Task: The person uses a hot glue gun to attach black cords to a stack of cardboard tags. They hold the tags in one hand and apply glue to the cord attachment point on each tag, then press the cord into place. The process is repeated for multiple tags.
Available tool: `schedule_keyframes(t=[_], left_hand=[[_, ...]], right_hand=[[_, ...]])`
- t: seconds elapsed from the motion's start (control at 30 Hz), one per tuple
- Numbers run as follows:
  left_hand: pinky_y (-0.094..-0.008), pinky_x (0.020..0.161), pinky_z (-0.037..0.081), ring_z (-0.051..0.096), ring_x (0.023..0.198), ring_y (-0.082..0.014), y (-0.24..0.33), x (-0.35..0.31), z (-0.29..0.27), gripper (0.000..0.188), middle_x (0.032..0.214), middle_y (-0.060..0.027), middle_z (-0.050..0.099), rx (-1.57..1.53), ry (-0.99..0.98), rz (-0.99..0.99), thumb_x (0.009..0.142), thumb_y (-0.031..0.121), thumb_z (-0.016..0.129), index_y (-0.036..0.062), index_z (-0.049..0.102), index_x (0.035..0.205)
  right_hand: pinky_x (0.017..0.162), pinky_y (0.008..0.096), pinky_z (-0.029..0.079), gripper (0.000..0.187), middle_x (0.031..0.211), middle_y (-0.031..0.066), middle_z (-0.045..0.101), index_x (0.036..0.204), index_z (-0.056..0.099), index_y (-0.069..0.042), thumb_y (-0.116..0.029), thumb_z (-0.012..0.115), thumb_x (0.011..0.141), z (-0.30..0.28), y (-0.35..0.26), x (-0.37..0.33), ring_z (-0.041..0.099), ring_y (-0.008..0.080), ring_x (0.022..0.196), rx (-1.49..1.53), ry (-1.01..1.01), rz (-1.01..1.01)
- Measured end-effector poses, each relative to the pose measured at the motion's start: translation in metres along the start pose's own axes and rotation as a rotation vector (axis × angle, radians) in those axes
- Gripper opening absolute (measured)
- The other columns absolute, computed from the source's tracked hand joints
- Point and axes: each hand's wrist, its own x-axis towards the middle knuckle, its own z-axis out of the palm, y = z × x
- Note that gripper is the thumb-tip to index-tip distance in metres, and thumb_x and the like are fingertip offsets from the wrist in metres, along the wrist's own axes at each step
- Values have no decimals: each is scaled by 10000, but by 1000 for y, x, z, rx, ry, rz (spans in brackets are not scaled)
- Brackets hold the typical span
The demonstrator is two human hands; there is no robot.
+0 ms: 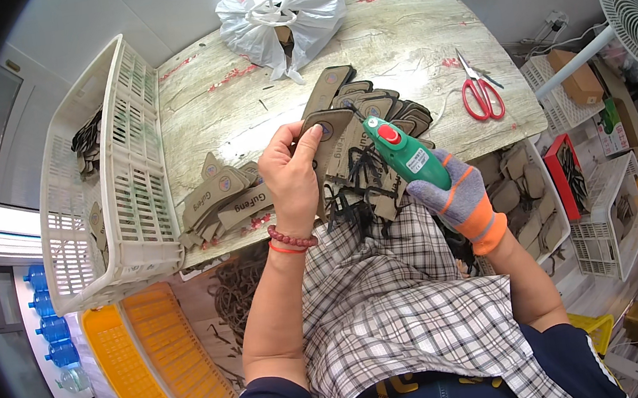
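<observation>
In my bare left hand (289, 175) is a tan fabric strap piece (332, 139) with dark edging and a small round emblem, pinched between thumb and fingers. My right hand (460, 198), in a grey and orange glove, is wrapped round a green handheld power tool (420, 160) with a red switch. The tool's narrow tip is close to the edge of the held piece; whether they touch I cannot tell. Behind and beside it lie several similar tan pieces (375, 101). Black trimmed scraps (366, 181) hang at the table's front edge and onto my checked apron (395, 285).
More tan pieces (214, 197) lie at the table's left, beside a white slatted crate (138, 158). A white plastic bag (311, 15) stands at the back. Red-handled scissors (482, 99) rest at the right. A yellow crate (149, 374) and a fan (637, 16) flank the table.
</observation>
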Motion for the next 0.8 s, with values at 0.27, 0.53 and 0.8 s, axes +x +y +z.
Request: schedule_keyframes(t=[0.27,0.53,0.8], left_hand=[[-181,605,419,512,664,-43,11,10,-10,92,759,-2,606,184,-99,41,833,54,610,-35,617,855],[-200,595,415,503,644,-54,23,20,-23,106,718,-11,593,394,-234,77,798,78,636,-26,626,817],[-210,575,408,490,627,-54,29,26,-24,113,699,-1,582,457,-380,19,781,76,646,-29,630,819]], right_hand=[[627,240,482,534,845,59,640,1115,537,-8,-301,758,727,-6,0,0,583,85,714,-49,-52,-24],[636,242,480,591,815,59,626,1116,533,3,-348,771,705,-15,-4,1,577,94,705,-107,-137,-17],[638,242,481,595,810,61,627,1110,541,7,-366,767,705,-15,-4,3,575,90,702,-89,-164,-38]])
